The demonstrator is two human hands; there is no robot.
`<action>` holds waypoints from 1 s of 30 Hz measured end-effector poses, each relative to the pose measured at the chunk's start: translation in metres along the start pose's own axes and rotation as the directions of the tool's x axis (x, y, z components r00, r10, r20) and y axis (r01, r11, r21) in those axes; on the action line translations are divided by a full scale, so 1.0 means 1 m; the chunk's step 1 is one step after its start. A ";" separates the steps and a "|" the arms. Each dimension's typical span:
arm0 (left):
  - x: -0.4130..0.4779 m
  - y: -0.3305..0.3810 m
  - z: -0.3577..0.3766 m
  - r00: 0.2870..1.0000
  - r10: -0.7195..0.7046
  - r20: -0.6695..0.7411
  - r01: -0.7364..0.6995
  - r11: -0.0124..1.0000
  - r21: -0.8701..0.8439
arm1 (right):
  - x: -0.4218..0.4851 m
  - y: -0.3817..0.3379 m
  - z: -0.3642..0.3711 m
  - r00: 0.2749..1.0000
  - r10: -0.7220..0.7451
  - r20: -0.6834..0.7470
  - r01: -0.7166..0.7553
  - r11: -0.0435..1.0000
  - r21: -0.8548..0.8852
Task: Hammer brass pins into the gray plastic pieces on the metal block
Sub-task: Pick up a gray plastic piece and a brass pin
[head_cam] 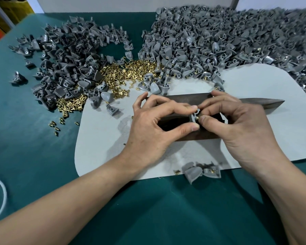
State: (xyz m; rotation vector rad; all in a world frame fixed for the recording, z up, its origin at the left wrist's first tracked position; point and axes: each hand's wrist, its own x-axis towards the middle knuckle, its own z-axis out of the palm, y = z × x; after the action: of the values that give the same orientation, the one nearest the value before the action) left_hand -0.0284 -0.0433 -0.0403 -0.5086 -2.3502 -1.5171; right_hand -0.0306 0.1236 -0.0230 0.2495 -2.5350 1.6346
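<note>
L hand in thumb-index pinch on gray piece, R hand in pinch on brass pin, forearms angled inward.

Legible text, labels, brands, numbers, signs: none can be read anywhere in view.
</note>
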 end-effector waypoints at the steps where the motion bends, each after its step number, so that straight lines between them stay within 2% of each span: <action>1: 0.000 0.000 0.000 1.000 -0.002 0.002 0.002 1.000 -0.002 | 0.000 0.000 0.000 1.000 0.001 0.001 -0.001 1.000 0.000; 15: 0.001 0.001 0.000 1.000 -0.016 0.005 0.016 1.000 -0.024 | 0.001 -0.001 0.003 1.000 0.000 0.010 -0.001 1.000 0.020; 20: 0.001 -0.001 0.000 1.000 -0.002 -0.012 0.002 1.000 -0.011 | 0.000 0.002 -0.002 0.999 0.042 0.024 -0.045 0.990 0.133; 25: 0.001 -0.002 0.000 1.000 0.006 -0.014 -0.006 1.000 -0.011 | -0.001 0.003 -0.003 0.998 0.053 -0.014 -0.050 0.984 0.170; 30: 0.001 -0.003 0.001 1.000 -0.010 -0.026 0.009 1.000 -0.023 | -0.002 0.002 -0.004 0.999 0.051 0.015 -0.053 0.994 0.097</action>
State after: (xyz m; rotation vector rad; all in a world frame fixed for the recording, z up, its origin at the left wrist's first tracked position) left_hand -0.0303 -0.0435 -0.0426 -0.4811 -2.3214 -1.5473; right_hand -0.0287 0.1277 -0.0237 0.2047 -2.4945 1.7840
